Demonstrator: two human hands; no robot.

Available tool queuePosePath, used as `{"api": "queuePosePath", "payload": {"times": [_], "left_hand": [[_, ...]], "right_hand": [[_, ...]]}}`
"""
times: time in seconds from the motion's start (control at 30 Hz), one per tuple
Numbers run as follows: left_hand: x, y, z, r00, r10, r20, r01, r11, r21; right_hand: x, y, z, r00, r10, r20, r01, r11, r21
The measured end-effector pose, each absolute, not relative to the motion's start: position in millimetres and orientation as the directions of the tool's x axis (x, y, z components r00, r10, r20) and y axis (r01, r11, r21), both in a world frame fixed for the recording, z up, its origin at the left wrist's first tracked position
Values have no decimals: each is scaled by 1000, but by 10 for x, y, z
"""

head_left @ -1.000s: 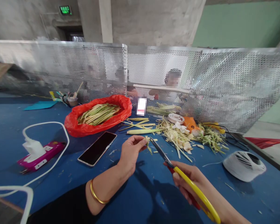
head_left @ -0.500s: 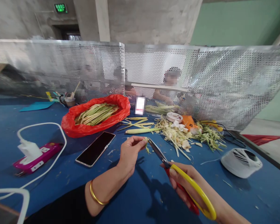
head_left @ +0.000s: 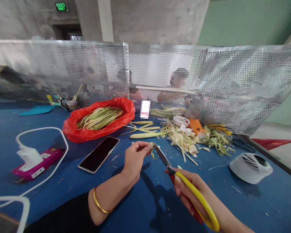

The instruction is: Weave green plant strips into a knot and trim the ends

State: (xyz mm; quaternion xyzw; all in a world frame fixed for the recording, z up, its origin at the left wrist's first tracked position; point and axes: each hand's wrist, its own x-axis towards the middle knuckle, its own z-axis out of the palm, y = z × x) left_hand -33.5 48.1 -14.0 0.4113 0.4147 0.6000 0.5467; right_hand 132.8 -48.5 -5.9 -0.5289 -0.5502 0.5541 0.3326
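My left hand pinches a small pale green scrap of husk above the blue table. A gold bangle sits on that wrist. My right hand grips scissors with yellow and red handles. Their blades point up and left, with the tips touching the scrap at my left fingertips. A peeled baby corn lies just beyond, beside loose husk strips.
A red bag holds green husks. A black phone, a pink power bank with a white cable, a heap of trimmings and a white round fan lie around. People sit behind a perforated metal screen.
The view has shifted slightly; both hands hold the same pose, with the scissor tips staying at the scrap in my left fingers.
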Motion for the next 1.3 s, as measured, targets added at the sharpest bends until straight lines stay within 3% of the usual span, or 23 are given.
{"api": "queuePosePath", "payload": {"times": [0.7, 1.0, 1.13, 1.3], "left_hand": [[-349, 484, -130, -33, 999, 12, -361, -23, 932], [-374, 498, -129, 184, 964, -191, -377, 249, 892], [-374, 487, -141, 265, 912, -313, -344, 393, 853], [-387, 497, -128, 273, 913, -303, -338, 386, 858]], "right_hand": [[1222, -484, -96, -42, 974, -223, 162, -214, -963], [1358, -425, -51, -12, 996, -90, -48, -91, -995], [1362, -393, -51, 2, 997, -82, -57, -82, -995], [1393, -323, -138, 22, 996, -85, -50, -84, -995]]}}
